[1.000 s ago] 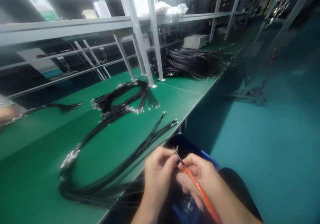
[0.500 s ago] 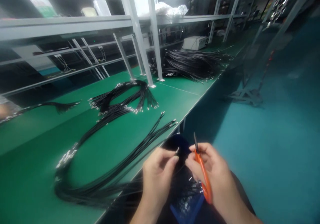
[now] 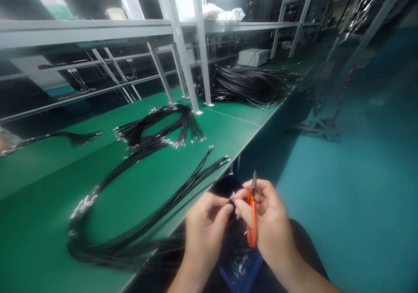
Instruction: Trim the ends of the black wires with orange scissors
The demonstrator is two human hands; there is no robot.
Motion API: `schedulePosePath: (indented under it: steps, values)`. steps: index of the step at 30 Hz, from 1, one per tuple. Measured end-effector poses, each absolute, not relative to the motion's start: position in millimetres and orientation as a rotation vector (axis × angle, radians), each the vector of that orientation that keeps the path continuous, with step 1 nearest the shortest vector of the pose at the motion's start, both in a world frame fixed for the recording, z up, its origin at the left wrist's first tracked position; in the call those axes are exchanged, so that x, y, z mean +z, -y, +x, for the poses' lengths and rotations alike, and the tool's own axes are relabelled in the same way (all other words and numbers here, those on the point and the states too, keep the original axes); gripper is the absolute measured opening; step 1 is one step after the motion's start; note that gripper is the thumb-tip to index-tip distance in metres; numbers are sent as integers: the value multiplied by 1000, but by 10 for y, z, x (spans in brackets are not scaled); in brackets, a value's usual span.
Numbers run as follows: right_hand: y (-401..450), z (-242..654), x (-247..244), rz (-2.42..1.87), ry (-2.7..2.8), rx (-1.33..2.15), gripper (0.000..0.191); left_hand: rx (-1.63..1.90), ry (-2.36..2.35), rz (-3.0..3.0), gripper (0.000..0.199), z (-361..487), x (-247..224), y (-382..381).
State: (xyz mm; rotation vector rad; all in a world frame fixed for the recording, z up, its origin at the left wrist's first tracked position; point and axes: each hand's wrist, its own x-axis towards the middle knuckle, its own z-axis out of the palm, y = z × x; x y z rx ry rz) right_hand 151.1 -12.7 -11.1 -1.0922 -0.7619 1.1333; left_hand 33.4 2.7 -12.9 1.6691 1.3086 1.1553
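Note:
Between thumb and forefinger, my left hand [image 3: 207, 223] pinches the end of a black cable, just past the table's edge. My right hand [image 3: 269, 214] holds orange-handled pliers or cutters [image 3: 252, 217], their dark tip pointing up. Its thumb and forefinger meet the cable end beside my left fingertips. A bundle of black cables [image 3: 183, 195] curves over the green table [image 3: 130, 217], with several silver-tipped ends near the edge. White labels or connectors [image 3: 85, 203] sit on the bend of this bundle.
A looped cable bunch [image 3: 163, 125] and a large cable pile [image 3: 248, 84] lie farther back. White posts [image 3: 183, 58] carry a shelf [image 3: 81, 32]. Below my hands is a blue bin [image 3: 243, 275] with small shiny pieces. Part of a person's hand [image 3: 4, 143] shows at the far left.
My right hand has moved left to the cable end at my left fingertips. The orange tool has turned more upright. My left hand has barely moved.

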Motion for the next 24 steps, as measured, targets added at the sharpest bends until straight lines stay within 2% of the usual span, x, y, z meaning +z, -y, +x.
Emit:
schedulePosePath:
  steps: [18, 24]
  values:
    - [111, 1506, -197, -1223, 942, 995, 24, 1096, -1290, 1594, 9, 322, -145, -11]
    - [214, 1669, -127, -1228, 1024, 1176, 31, 1068, -1128, 1295, 14, 195, -160, -96]
